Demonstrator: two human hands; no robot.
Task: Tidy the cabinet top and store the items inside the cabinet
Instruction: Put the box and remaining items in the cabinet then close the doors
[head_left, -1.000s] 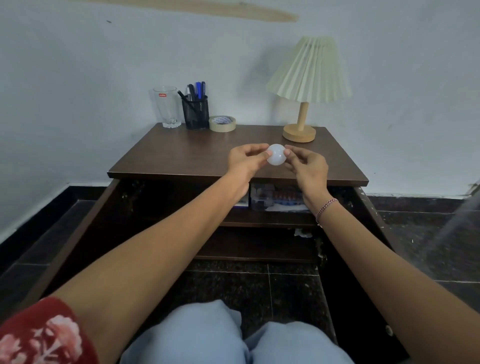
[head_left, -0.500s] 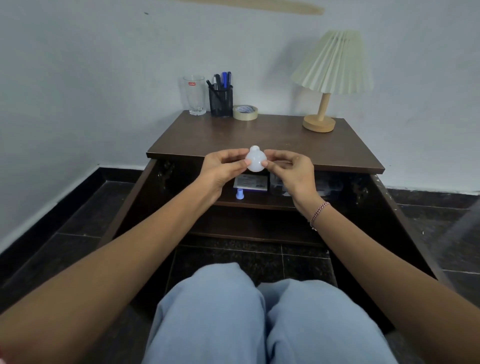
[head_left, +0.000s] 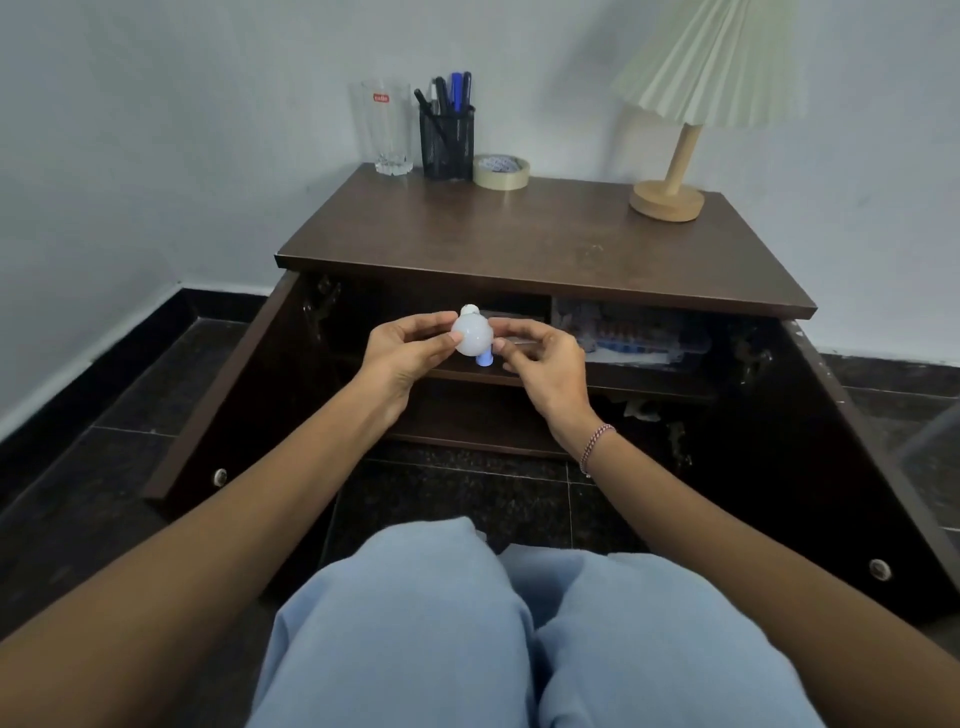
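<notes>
A small white light bulb (head_left: 471, 335) is pinched between my left hand (head_left: 402, 353) and my right hand (head_left: 540, 358), in front of the open cabinet's upper shelf (head_left: 519, 376). Its base points up. Behind the bulb a small blue object (head_left: 484, 359) stands on that shelf. The brown cabinet top (head_left: 545, 244) carries a drinking glass (head_left: 387, 130), a black mesh pen holder (head_left: 447, 137) with several pens, a roll of tape (head_left: 501, 171) and a table lamp (head_left: 675, 171).
Both cabinet doors hang open: the left door (head_left: 228, 400) and the right door (head_left: 852, 467). A clear plastic box (head_left: 631, 335) with contents lies on the right of the upper shelf. My knees in light blue trousers (head_left: 519, 623) are below, on a dark tiled floor.
Both hands have come down with the bulb from above the cabinet top to the level of the upper shelf. The camera has tilted down and shifted left.
</notes>
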